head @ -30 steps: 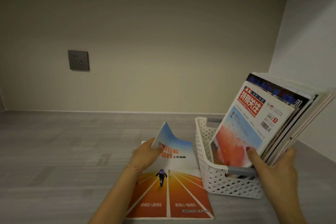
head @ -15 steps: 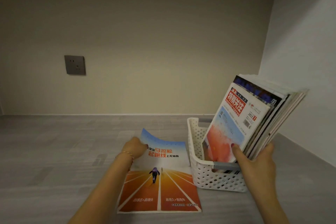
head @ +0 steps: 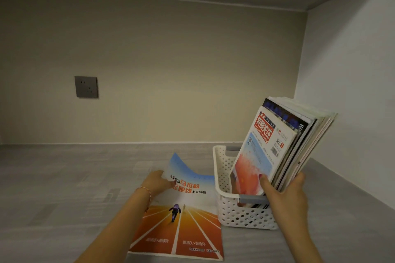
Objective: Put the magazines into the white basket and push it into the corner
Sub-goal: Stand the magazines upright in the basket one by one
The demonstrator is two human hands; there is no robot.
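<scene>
White perforated basket point(head: 239, 215) on grey countertop point(head: 64, 188), short of the corner. Inside it, stack of magazines point(head: 284, 147) standing tilted, gripped near its base by right hand point(head: 284, 196), thumb on the front cover. Just left of basket, running-track magazine point(head: 181, 215) lying flat, top edge curled up, pinched by left hand point(head: 157, 182). Wall socket point(head: 86, 86) far left of basket.

Dim warm light, soft focus, wide-angle bowing

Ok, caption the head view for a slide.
Right hand steadies stacked magazines in white perforated plastic basket; left hand lifts orange running-track magazine.
</scene>
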